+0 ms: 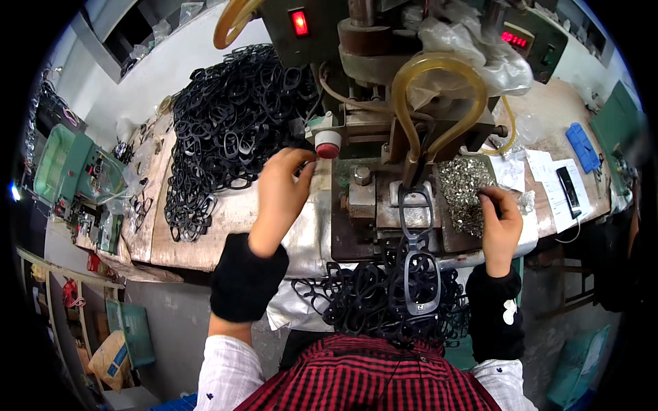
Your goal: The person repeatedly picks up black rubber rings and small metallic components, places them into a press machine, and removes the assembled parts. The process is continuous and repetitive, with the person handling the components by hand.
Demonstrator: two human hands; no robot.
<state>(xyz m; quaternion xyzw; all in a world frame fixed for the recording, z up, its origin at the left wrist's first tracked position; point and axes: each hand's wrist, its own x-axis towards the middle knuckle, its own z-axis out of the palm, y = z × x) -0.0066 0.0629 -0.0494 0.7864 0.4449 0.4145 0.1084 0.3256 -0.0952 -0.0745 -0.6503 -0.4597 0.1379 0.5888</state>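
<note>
My left hand [279, 195] is raised beside the red push button [328, 148] on the press, its thumb and index finger a little apart and nothing visible between them. My right hand [502, 225] is at the edge of a tray of small shiny metal pieces [460, 179], thumb and fingertips pinched together; whatever they hold is too small to make out. Between the hands, a grey eyeglass frame [421, 282] lies with one rim on the metal fixture under the press tool [414, 168]. Its other rim hangs toward me, over more dark eyeglass frames [349, 298] heaped at my lap.
A large heap of dark eyeglass frames [236, 116] covers the bench left of the press. A stiff yellowish tube [480, 82] loops in front of the press. To the right lie papers [541, 168], a phone [568, 188] and a blue plastic piece [582, 147]. A green machine [82, 164] stands far left.
</note>
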